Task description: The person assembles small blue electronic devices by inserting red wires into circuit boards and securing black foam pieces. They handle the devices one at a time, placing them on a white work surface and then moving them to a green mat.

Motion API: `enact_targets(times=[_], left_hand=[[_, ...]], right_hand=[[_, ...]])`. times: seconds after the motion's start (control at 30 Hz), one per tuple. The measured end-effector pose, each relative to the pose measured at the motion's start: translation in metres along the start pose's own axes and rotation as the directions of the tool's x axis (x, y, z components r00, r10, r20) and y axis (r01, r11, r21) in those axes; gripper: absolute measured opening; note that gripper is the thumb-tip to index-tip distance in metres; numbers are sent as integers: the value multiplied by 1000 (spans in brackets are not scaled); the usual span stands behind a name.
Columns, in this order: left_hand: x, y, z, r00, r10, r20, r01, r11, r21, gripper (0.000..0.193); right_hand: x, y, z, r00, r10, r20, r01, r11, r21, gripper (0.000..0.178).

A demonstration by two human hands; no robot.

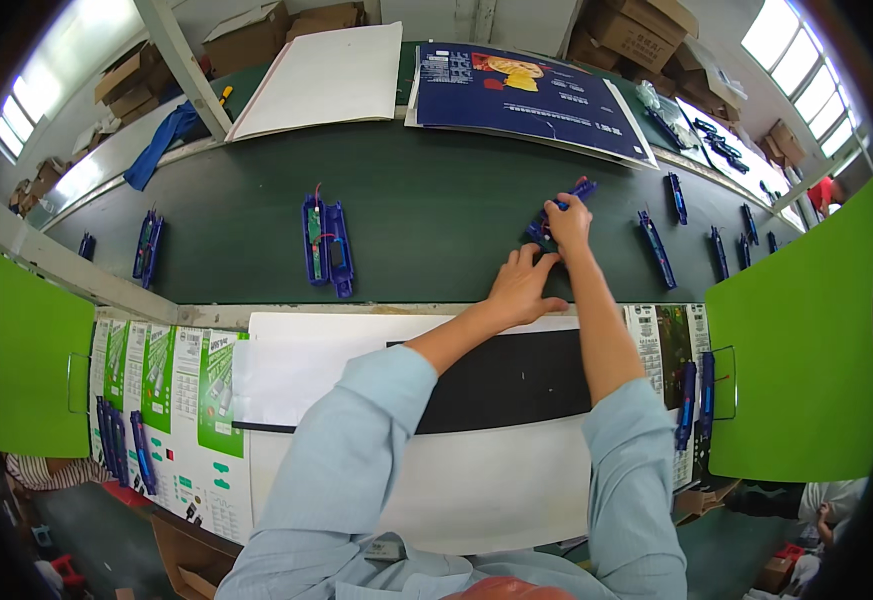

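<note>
A blue plastic casing [537, 230] with wires at its far end lies slantwise on the green conveyor surface, partly covered by my fingers. My right hand [570, 224] is closed on its upper part, fingers bent over it. At the casing's near end is my left hand [521, 287], its fingertips touching or just beside the casing and its thumb spread apart. To the left rests an opened blue casing [328, 246] in two halves, with a green circuit board and a red wire showing. Another blue casing [657, 249] lies right of my right hand.
Several more blue casings [719, 252] are scattered at the right; one pair [148, 246] lies far left. A blue printed board [526, 95] and a white board [321, 80] lie across the far side. Black sheet [496, 385] covers the near ledge. Green panels [801, 340] flank both sides.
</note>
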State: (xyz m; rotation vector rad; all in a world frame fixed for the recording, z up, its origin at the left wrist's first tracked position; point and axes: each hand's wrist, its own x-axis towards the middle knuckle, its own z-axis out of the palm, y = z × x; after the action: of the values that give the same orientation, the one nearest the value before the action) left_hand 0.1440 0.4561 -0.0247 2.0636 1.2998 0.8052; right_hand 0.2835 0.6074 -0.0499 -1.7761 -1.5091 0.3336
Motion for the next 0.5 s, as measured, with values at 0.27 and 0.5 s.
enact_targets(times=[0.27,0.5], left_hand=[[18,18,34,909,-110,-401,4,967,-255,52],[-91,90,-67,909,-30,-416,-110,945,-308,40]], right_hand=[[-27,-15,-49,890,283,357,-416,185,890,40],[-135,-98,-169,980,-76,184,-132,441,888,39]])
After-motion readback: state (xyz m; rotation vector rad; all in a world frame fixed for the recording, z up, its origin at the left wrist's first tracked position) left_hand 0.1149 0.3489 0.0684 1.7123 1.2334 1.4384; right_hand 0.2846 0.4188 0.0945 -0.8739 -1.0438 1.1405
